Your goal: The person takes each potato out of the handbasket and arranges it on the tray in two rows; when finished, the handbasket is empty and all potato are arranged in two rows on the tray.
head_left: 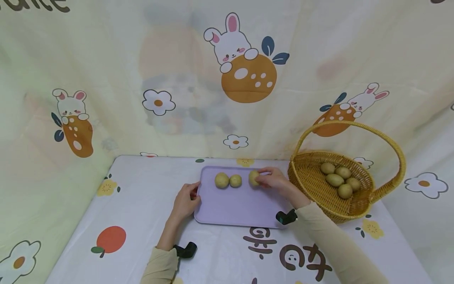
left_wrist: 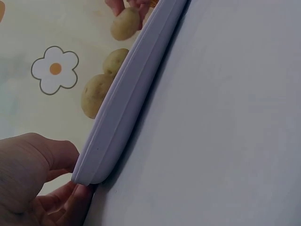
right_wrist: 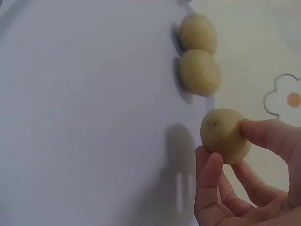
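Note:
A lilac tray [head_left: 227, 207] lies on the table, and my left hand [head_left: 185, 202] grips its left edge, thumb above and fingers below the rim in the left wrist view. Between the thumb and fingers of my right hand [head_left: 276, 181] is a round yellow-brown potato [right_wrist: 225, 135], held over the tray's far right part with its shadow apart from it. Two more potatoes, one larger [head_left: 221, 180] and one smaller [head_left: 235, 180], sit side by side near the tray's far edge, to the left of the held one.
To the right of the tray stands a wicker basket [head_left: 306, 170] with a tall arched handle [head_left: 354, 124]. Several potatoes [head_left: 334, 180] lie inside it. A patterned cloth [head_left: 142, 236] covers the table, and a printed curtain [head_left: 177, 59] hangs behind.

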Tool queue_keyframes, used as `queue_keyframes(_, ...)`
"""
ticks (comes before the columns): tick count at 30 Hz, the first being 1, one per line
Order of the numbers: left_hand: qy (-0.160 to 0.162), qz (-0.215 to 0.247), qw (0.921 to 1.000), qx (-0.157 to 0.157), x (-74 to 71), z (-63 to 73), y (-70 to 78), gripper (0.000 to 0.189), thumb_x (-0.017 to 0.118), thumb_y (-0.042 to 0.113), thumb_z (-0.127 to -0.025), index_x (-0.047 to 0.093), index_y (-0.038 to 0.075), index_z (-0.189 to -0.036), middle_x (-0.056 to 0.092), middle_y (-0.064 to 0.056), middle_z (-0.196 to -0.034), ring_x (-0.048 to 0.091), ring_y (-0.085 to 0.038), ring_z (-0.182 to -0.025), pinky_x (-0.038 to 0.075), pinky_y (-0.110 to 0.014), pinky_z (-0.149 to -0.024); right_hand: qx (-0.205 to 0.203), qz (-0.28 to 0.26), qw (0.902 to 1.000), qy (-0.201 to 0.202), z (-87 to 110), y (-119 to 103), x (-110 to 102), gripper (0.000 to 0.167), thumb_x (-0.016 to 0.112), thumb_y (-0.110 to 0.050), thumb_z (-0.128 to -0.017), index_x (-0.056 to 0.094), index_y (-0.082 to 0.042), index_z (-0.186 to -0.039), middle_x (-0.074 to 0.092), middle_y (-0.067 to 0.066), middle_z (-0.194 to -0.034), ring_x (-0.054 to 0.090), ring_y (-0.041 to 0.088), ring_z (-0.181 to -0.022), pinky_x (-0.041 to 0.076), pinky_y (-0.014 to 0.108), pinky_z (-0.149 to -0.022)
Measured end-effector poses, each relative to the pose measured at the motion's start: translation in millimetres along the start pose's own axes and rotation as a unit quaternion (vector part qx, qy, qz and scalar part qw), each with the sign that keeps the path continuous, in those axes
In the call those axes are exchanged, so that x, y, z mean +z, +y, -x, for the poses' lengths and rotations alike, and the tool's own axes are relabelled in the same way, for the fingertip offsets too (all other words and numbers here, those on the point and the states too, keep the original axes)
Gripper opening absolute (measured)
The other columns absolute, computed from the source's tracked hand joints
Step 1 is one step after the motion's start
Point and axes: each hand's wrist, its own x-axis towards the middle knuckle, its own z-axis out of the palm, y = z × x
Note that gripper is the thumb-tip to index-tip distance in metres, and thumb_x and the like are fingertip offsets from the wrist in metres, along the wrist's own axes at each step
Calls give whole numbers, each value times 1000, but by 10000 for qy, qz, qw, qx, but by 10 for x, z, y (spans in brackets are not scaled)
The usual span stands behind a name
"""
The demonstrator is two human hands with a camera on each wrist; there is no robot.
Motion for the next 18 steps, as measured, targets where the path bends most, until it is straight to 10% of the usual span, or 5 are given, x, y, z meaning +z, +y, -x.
queue_keyframes(18,-18,142,9999,57,-25,8,10,54,65,-4,-76,61,-3,-130,59,-15,-98,62,-22,-82,52,-35,-77,290,-423,9986,152,-91,39,281,49,71,-6,-85,53,10,-128,64,1,-74,58,7,-61,49,20,-56)
